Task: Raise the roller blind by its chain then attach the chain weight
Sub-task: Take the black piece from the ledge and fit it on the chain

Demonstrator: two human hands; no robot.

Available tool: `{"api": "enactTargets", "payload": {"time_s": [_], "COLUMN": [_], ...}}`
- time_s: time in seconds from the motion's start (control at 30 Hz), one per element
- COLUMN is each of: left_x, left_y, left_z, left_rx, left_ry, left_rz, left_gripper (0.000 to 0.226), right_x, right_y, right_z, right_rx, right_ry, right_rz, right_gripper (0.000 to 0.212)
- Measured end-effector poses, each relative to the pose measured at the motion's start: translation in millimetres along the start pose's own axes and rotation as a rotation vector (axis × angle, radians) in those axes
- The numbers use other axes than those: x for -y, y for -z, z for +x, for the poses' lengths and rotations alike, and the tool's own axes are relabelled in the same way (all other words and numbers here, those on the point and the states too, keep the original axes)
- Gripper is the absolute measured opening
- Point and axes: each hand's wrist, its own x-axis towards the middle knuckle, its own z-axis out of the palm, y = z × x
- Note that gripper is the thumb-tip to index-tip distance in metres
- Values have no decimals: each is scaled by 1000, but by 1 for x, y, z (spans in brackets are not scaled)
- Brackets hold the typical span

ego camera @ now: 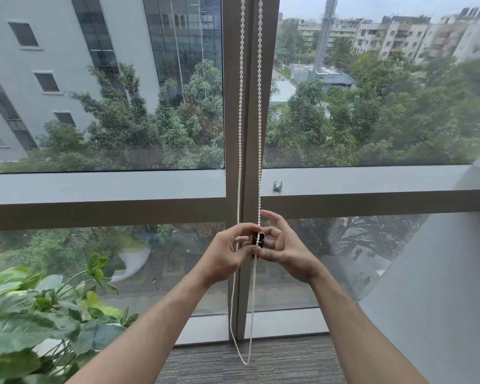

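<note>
Sitting low at the far left, a leafy potted plant (39, 309), well clear of the work. Hanging down the window mullion (250, 106), two strands of white bead chain (241, 134), looping just above the carpet (261, 364). Closing around the left side of the chain weight (258, 241), the left hand (225, 256), fingertips curled in and pinching the dark cylinder. Pressing in from the other side, the right hand (288, 253), thumb and forefinger pinched at the weight's rim where the right strand is crossing it, remaining fingers spread loose. Sitting further right on the window rail, a small metal clip (278, 186), untouched. Probably handling as limp, light and slippery beads, so best taken by pinching between individual beads; weight likely rigid and smooth, best gripped around its barrel. Showing no readable brand, label or writing anywhere.
</note>
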Motion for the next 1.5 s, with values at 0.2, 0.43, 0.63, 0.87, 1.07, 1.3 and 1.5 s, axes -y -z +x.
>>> {"api": "enactTargets", "payload": {"time_s": [0.2,0.43,0.63,0.87,1.07,1.3,1.5], "left_x": [7,9,9,8,7,5,7], "left_y": [-7,-4,1,2,4,2,2], "left_z": [-1,6,9,9,8,5,3], "left_rx": [-110,-210,-220,-203,-180,-173,-177], "left_ry": [17,22,66,88,92,96,107], "left_rz": [-52,-52,-60,-46,-62,-58,-69], "left_gripper": [38,38,36,34,36,36,35], "right_x": [6,11,25,35,35,35,24], "right_y": [4,10,19,38,49,37,17], "right_z": [4,19,59,101,114,99,64], "right_rx": [38,-133,-743,-860,-816,-790,-696], "right_ry": [-48,-37,110,28,-63,-3,108], "right_rz": [147,90,-451,-727,-776,-645,-449], "right_gripper": [73,47,14,54,40,18,20]}}
